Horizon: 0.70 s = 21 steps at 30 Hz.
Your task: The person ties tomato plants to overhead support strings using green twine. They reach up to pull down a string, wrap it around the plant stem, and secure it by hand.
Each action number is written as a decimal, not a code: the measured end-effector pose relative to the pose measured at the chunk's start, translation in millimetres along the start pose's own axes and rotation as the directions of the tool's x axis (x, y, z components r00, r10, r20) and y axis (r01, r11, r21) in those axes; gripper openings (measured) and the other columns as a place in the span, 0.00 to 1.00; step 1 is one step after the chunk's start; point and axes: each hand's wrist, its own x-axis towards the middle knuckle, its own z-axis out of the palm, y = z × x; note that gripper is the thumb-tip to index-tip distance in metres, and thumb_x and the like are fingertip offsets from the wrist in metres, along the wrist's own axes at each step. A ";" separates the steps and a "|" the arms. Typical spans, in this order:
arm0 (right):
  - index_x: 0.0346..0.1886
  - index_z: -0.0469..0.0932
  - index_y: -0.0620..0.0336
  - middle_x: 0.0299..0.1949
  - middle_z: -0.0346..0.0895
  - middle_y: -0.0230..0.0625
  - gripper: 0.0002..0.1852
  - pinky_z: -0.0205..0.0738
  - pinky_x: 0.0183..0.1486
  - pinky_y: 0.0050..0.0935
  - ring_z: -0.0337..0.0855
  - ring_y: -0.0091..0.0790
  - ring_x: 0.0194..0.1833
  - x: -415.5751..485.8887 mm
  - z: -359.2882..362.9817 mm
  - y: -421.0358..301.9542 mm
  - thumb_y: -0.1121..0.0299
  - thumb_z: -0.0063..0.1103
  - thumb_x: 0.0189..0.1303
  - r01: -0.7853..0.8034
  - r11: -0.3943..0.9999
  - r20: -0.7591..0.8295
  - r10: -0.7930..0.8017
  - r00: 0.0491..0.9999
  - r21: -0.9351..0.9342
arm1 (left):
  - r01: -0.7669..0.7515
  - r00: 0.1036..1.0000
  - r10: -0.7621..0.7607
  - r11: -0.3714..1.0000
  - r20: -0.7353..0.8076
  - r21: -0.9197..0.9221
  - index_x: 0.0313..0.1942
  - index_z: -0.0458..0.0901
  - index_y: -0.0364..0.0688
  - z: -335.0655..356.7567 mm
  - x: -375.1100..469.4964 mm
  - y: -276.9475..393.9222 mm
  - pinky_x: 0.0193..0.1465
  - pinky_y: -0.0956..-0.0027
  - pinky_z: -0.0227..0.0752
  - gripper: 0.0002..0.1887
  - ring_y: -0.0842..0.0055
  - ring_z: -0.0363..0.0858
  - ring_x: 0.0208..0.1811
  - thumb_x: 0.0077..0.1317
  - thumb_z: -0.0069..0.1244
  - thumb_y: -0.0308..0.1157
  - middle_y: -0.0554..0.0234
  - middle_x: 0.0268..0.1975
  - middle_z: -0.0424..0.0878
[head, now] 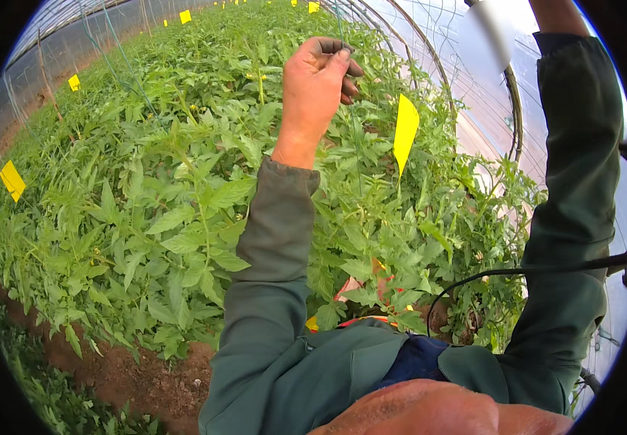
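My left hand (pixel 319 81), its fingertips dirt-stained, pinches a thin green twine (pixel 355 136) between thumb and fingers. The twine runs up past the top of the view and hangs down into the leaves below the hand. My right arm (pixel 579 136) is raised along the right side; only the wrist shows at the top edge, and the hand itself is out of view. Beneath both arms grow dense tomato plants (pixel 183 217), some with small yellow flowers. Just right of my left hand, a yellow sticky card (pixel 405 130) stands among the leaves.
More yellow cards (pixel 13 180) stand across the planting. Other twines (pixel 123 70) hang at the left. Curved hoops (pixel 513 109) and plastic film (pixel 482 130) line the right. A black cable (pixel 487 273) crosses near my right arm. Bare soil (pixel 145 380) lies at lower left.
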 end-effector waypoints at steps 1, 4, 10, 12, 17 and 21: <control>0.47 0.83 0.66 0.40 0.87 0.45 0.08 0.84 0.45 0.30 0.89 0.35 0.42 -14.0 -5.8 -4.1 0.80 0.58 0.68 0.009 0.999 -0.021 -0.009 1.000 0.033 | -0.023 1.000 0.023 1.000 -0.009 0.019 0.47 0.80 0.35 -0.1 -2.3 -1.7 0.24 0.76 0.74 0.07 0.81 0.81 0.24 0.74 0.51 0.28 0.57 0.37 0.88; 0.48 0.83 0.66 0.41 0.87 0.45 0.08 0.84 0.45 0.30 0.90 0.34 0.43 -69.8 -35.6 -17.4 0.80 0.58 0.68 0.003 0.990 -0.063 0.006 0.998 0.139 | -0.107 0.994 0.107 0.994 -0.029 -0.018 0.52 0.79 0.34 -6.8 -16.8 -0.5 0.33 0.72 0.82 0.11 0.75 0.86 0.33 0.73 0.53 0.27 0.52 0.45 0.89; 0.49 0.83 0.66 0.42 0.88 0.44 0.09 0.85 0.46 0.28 0.90 0.33 0.44 -241.9 -91.1 -22.2 0.80 0.58 0.69 -0.423 0.811 0.113 0.415 0.903 0.403 | -0.282 0.886 0.388 0.885 -0.254 0.371 0.52 0.74 0.28 -12.6 -87.6 15.0 0.32 0.70 0.81 0.13 0.72 0.85 0.34 0.72 0.54 0.25 0.47 0.44 0.86; 0.60 0.78 0.68 0.52 0.86 0.43 0.16 0.83 0.54 0.27 0.88 0.33 0.50 -316.1 -98.8 -27.9 0.80 0.57 0.71 -0.593 0.660 0.237 0.553 0.799 0.461 | -0.259 0.846 0.425 0.855 -0.323 0.449 0.50 0.73 0.30 -9.0 -119.7 17.9 0.28 0.75 0.77 0.11 0.77 0.82 0.29 0.73 0.53 0.25 0.51 0.38 0.85; 0.59 0.77 0.72 0.51 0.84 0.43 0.14 0.81 0.55 0.27 0.87 0.30 0.48 -494.1 -120.7 -84.8 0.78 0.55 0.73 -0.874 0.063 0.347 0.902 0.257 0.483 | -0.049 0.917 0.186 0.931 -0.352 0.362 0.46 0.75 0.33 5.9 -220.6 -16.2 0.25 0.74 0.73 0.07 0.77 0.78 0.25 0.75 0.48 0.28 0.56 0.34 0.82; 0.58 0.77 0.73 0.50 0.84 0.42 0.14 0.81 0.52 0.27 0.86 0.27 0.45 -590.8 -144.8 -151.8 0.78 0.55 0.74 -0.867 -0.240 0.373 0.925 -0.069 0.437 | 0.241 0.895 -0.096 0.926 -0.436 0.291 0.45 0.76 0.35 4.3 -288.9 -76.3 0.28 0.72 0.76 0.05 0.77 0.79 0.26 0.76 0.46 0.26 0.55 0.36 0.84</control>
